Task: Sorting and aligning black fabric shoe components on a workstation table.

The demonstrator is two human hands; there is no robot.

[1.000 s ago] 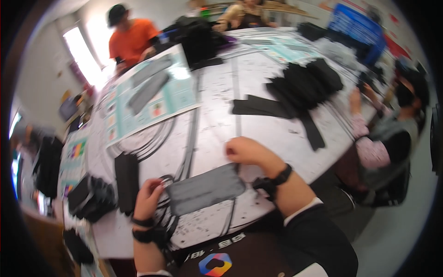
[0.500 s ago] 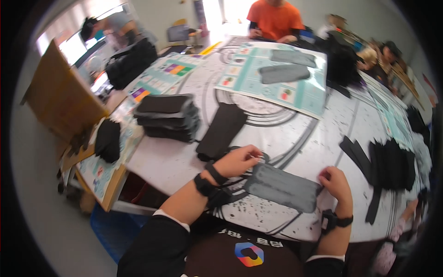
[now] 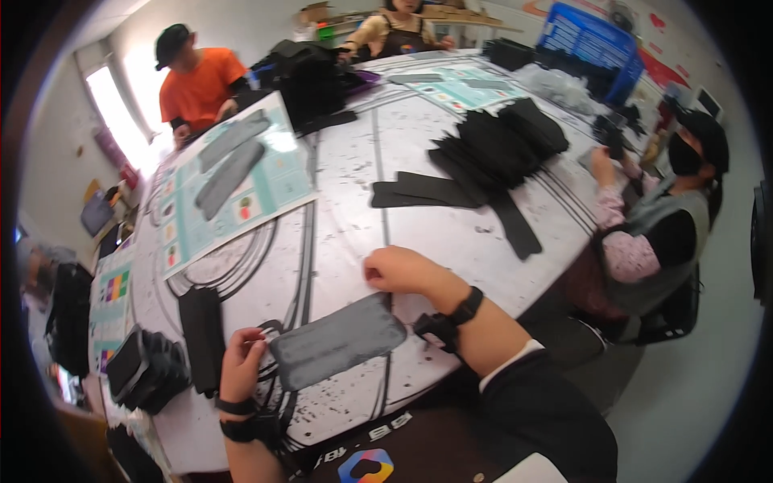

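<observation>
- The gray cloth point(image 3: 338, 342) lies flat on the white table point(image 3: 342, 225), a little below the middle of the frame, and it slants upward to the right.
- The left hand point(image 3: 241, 362) is just beside the left end of this cloth. Its fingers are bent and close together; I cannot tell if they pinch something.
- The right hand point(image 3: 394, 270) is near the upper right corner of the cloth. Its fingers are curled in, and I cannot tell if something is between them.
- Each wrist has dark bands around it.
- At the left of the left hand, a long black bundle point(image 3: 201, 338) lies on the table, and a dark stack point(image 3: 145, 370) is at the lower left of the frame.
- Right of the upper middle, there is a black pile point(image 3: 507, 145) of flat pieces, with one black strip point(image 3: 515, 225) pointing down to the right.
- At the upper left, a printed board point(image 3: 286, 181) carries two gray pieces.
- A person in an orange shirt point(image 3: 209, 88) is at the upper left; another person sits at the right side.
</observation>
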